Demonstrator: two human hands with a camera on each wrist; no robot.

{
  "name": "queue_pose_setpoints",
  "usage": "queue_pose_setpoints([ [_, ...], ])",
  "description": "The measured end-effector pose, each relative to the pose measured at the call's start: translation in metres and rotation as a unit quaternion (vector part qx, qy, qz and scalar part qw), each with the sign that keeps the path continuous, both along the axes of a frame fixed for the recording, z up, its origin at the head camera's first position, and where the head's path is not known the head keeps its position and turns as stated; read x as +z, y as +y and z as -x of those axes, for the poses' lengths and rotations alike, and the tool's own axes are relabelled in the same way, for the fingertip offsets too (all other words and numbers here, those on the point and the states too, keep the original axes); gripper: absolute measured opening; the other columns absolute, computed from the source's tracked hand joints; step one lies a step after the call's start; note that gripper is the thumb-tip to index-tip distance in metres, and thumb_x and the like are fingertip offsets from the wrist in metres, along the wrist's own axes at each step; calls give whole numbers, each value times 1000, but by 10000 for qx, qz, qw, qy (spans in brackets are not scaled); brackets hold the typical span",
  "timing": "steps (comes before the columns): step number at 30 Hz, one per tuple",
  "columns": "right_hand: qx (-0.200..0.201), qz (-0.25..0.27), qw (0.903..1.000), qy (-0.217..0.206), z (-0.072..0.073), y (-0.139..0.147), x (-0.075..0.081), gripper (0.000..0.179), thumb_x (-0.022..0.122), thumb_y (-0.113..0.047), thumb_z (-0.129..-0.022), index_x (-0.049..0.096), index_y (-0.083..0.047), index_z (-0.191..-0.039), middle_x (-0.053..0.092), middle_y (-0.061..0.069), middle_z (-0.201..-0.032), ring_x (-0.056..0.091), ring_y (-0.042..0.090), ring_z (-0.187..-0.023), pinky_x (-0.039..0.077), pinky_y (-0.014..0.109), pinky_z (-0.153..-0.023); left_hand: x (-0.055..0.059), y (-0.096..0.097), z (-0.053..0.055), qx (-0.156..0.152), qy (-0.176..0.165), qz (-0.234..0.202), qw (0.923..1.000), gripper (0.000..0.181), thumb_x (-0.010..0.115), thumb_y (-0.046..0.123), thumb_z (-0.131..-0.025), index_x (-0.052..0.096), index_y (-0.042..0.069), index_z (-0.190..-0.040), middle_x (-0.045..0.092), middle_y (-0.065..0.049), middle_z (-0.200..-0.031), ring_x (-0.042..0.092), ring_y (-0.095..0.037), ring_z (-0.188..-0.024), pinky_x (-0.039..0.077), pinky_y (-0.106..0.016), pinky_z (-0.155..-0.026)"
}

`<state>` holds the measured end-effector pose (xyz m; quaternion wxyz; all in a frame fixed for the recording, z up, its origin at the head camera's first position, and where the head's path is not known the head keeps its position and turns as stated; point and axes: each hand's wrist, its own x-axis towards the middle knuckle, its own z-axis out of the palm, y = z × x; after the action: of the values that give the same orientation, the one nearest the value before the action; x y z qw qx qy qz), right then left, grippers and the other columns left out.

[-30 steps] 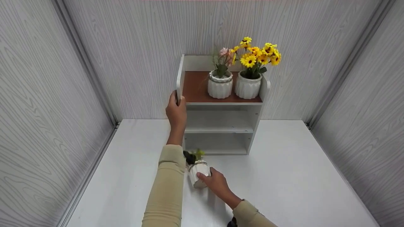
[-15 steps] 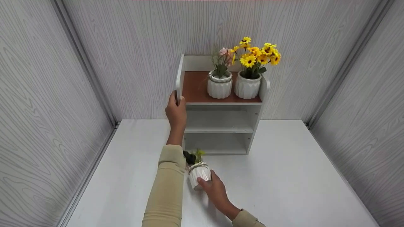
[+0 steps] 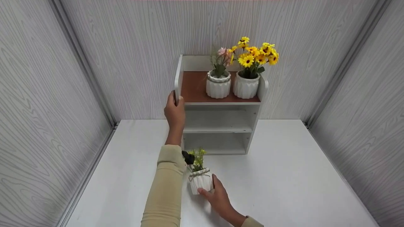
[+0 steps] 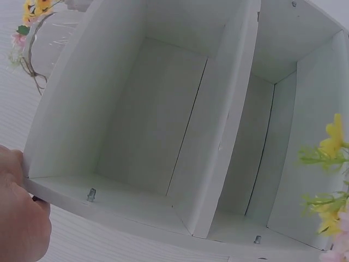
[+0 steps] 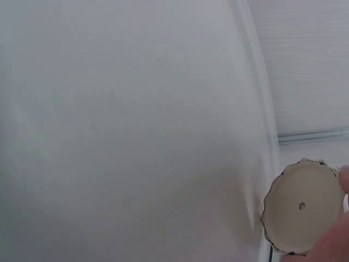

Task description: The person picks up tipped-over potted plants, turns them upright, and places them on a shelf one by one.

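My left hand (image 3: pixel 175 114) grips the front edge of the left side panel of a small white shelf unit (image 3: pixel 218 130). In the left wrist view that hand (image 4: pixel 22 218) sits at the shelf's corner. My right hand (image 3: pixel 220 199) holds a white ribbed flowerpot (image 3: pixel 200 182) with twine round its rim, in front of the shelf. Yellow flowers and greenery (image 3: pixel 198 159) rise from the pot, partly behind the left sleeve's dark wrist camera (image 3: pixel 188 157). In the right wrist view the pot's round base (image 5: pixel 297 210), with a small hole, faces the camera.
On the shelf's brown top (image 3: pixel 192 90) stand a pot with pink flowers (image 3: pixel 218 85) and a pot with yellow flowers (image 3: pixel 246 85). Below are two open compartments. The shelf stands on a white table (image 3: pixel 284 176), against the wood-grain back wall (image 3: pixel 142 63), with side walls left and right.
My right hand has drawn the flowerpot a little toward me and turned it more upright, so more of its flowers show. My left hand keeps its grip on the shelf.
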<state>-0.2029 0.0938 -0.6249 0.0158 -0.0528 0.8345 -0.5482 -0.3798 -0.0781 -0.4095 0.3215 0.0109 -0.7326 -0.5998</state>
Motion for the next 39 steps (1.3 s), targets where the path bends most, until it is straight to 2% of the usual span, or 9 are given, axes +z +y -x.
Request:
queue_pose_setpoints([
  [3, 136, -19, 9998, -111, -2, 3, 1, 109, 81, -48, -81, 25, 12, -153, 36, 32, -155, 38, 45, -143, 38, 58, -111, -1, -1, 0, 11, 24, -39, 10000, 47, 52, 27, -106, 47, 14, -151, 57, -7, -146, 54, -17, -134, 48, -37, -107],
  [7, 266, 12, 9995, -143, -5, 6, -1, 111, 84, -46, -78, 26, 12, -153, 41, 31, -152, 47, 41, -137, 45, 54, -105, 0, -1, -1, 24, 28, -11, 10000, 48, 52, 27, -106, 47, 12, -151, 56, -8, -147, 53, -18, -135, 47, -38, -108],
  [12, 464, 94, 9988, -108, -8, 11, -4, 105, 86, -41, -78, 31, 6, -153, 47, 23, -149, 52, 35, -132, 49, 51, -100, 2, -2, -1, -14, 27, 5, 10000, 48, 52, 27, -106, 47, 11, -150, 56, -8, -148, 53, -19, -137, 46, -38, -109],
  [19, 677, 138, 9976, -95, -10, 18, -10, 97, 88, -35, -77, 36, 1, -152, 49, 20, -148, 51, 36, -133, 46, 54, -104, 2, -3, -2, 47, 30, 32, 10000, 46, 52, 25, -106, 48, 11, -149, 57, -8, -146, 54, -19, -136, 47, -37, -108],
  [26, 718, 254, 9971, 27, 2, 23, -15, 98, 88, -33, -78, 34, 2, -153, 47, 22, -149, 49, 38, -135, 46, 54, -105, 1, -2, -2, 51, -24, 24, 10000, 48, 52, 26, -106, 47, 11, -150, 55, -9, -148, 53, -19, -136, 47, -36, -108],
  [33, 802, 256, 9964, -137, 17, 27, -16, 101, 86, -36, -80, 29, -1, -156, 42, 19, -155, 43, 38, -142, 42, 55, -110, 2, -3, -1, 4, -58, 53, 10000, 48, 51, 27, -105, 47, 10, -150, 57, -9, -146, 54, -19, -135, 47, -37, -108],
  [39, 866, 162, 9961, 67, 30, 32, -14, 92, 86, -29, -81, 35, -2, -153, 48, 19, -151, 47, 38, -139, 44, 53, -108, 3, -3, -2, 12, -92, 84, 9999, 47, 52, 25, -105, 48, 10, -149, 57, -10, -145, 54, -21, -135, 48, -39, -107],
])
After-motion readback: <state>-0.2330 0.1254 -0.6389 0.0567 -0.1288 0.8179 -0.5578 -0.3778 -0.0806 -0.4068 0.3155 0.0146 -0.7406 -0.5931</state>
